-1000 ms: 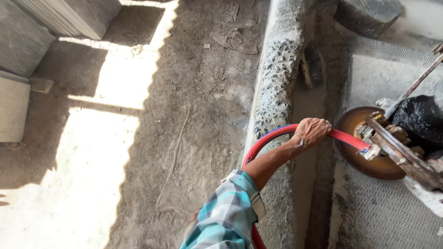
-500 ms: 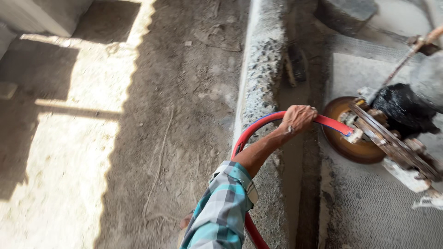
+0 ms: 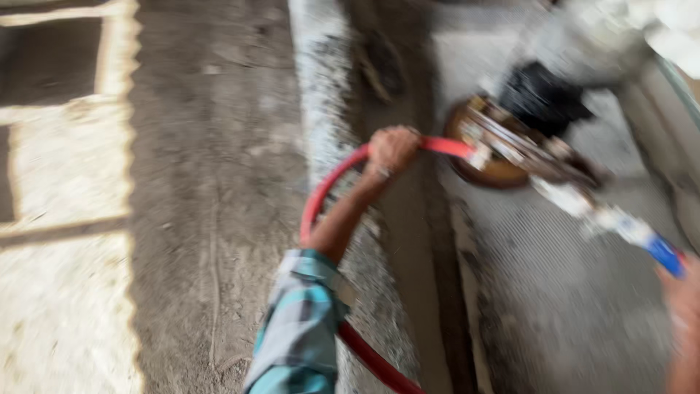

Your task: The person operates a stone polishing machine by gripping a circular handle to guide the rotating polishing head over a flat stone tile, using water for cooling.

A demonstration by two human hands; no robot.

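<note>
My left hand (image 3: 392,149) is closed around a red hose (image 3: 321,197), arm stretched out in a plaid sleeve. The hose arcs from the lower middle up to a cutting machine with a round brownish disc (image 3: 496,169) and a black motor part (image 3: 543,95). A long metal handle runs from the machine to a blue end (image 3: 665,255). My right hand (image 3: 684,321) shows blurred at the lower right edge, right at that blue end. Its grip is unclear.
The whole view is motion-blurred. A rough concrete kerb (image 3: 321,80) runs top to bottom beside a narrow trench. Left of it lies dusty ground (image 3: 197,204) with sunlit patches. Right of it is a ribbed grey slab (image 3: 554,292) under the machine.
The view has swung so the machine sits higher and more central. My right hand and the blue handle end have come into view. My left hand keeps its hold on the red hose.
</note>
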